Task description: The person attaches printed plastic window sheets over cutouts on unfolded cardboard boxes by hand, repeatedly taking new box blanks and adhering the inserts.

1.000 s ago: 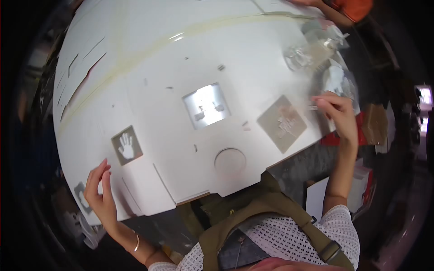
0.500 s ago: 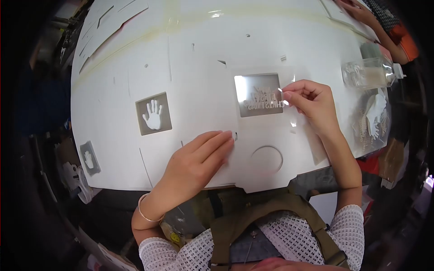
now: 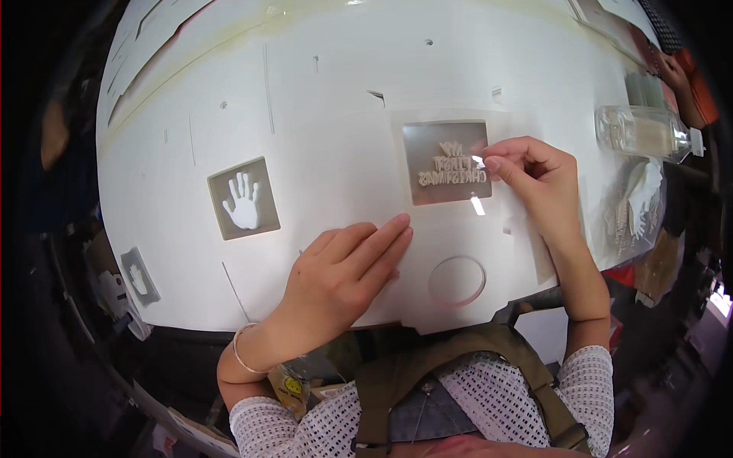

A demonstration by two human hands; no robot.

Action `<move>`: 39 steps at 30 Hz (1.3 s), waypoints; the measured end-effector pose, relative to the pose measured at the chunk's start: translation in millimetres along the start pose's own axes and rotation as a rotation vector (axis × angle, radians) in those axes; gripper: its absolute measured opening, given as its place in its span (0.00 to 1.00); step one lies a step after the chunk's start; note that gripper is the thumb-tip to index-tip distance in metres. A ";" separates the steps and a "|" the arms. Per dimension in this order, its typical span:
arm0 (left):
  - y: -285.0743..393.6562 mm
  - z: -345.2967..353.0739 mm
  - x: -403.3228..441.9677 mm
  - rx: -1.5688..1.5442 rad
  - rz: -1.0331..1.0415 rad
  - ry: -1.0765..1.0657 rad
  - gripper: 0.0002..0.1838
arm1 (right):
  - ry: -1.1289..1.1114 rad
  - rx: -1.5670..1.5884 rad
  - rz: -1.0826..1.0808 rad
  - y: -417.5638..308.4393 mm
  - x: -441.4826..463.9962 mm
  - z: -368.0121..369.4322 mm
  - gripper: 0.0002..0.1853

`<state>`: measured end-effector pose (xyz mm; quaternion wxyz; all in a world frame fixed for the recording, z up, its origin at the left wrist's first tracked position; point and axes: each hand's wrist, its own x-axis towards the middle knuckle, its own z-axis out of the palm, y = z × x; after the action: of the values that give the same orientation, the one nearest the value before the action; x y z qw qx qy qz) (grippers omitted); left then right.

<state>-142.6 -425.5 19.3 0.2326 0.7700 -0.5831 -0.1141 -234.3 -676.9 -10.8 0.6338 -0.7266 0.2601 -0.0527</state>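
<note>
My right hand (image 3: 538,179) pinches the right side of a clear plastic film (image 3: 450,221), thumb against fingertips. The film lies over a square grey recess (image 3: 424,141) in the white board. Pale mirrored lettering (image 3: 452,164), reading "MY FIRST CHRISTMAS", shows over that recess; whether it touches the bottom I cannot tell. My left hand (image 3: 343,271) rests on the board with fingers stretched out, the fingertips below the recess's lower left corner. To its left, a white handprint shape (image 3: 243,202) sits in a second square recess (image 3: 271,172).
A thin ring outline (image 3: 481,278) lies near the front edge of the white board (image 3: 328,153). On the right are a clear bottle (image 3: 637,131) and a bag of white shapes (image 3: 641,198). A grey handprint piece (image 3: 141,276) is at far left. Another person's hand (image 3: 672,76) shows at upper right.
The lettering has shifted slightly left and now lies within the square recess. The glare on the film has moved off the recess's left part. The camera view has shifted a little.
</note>
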 end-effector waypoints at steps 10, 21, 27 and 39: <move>-2.4 9.2 1.3 0.100 0.038 0.010 0.21 | 0.060 -0.244 -0.196 1.1 -0.7 -1.1 0.08; 6.0 -31.9 -27.5 -0.223 -0.220 -0.045 0.22 | 0.247 0.084 -0.246 6.8 2.4 -8.8 0.18; -94.3 -88.1 -190.5 0.117 -0.893 0.566 0.19 | 0.239 0.129 -0.222 9.9 1.5 -13.9 0.10; -246.4 -107.1 -382.6 0.182 -1.382 0.926 0.34 | 0.114 0.234 -0.147 7.1 3.0 -38.2 0.07</move>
<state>1.1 14.7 -45.5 0.2633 0.9390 0.1680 0.1443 -249.4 -712.8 -11.0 0.6929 -0.6605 0.2340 -0.1703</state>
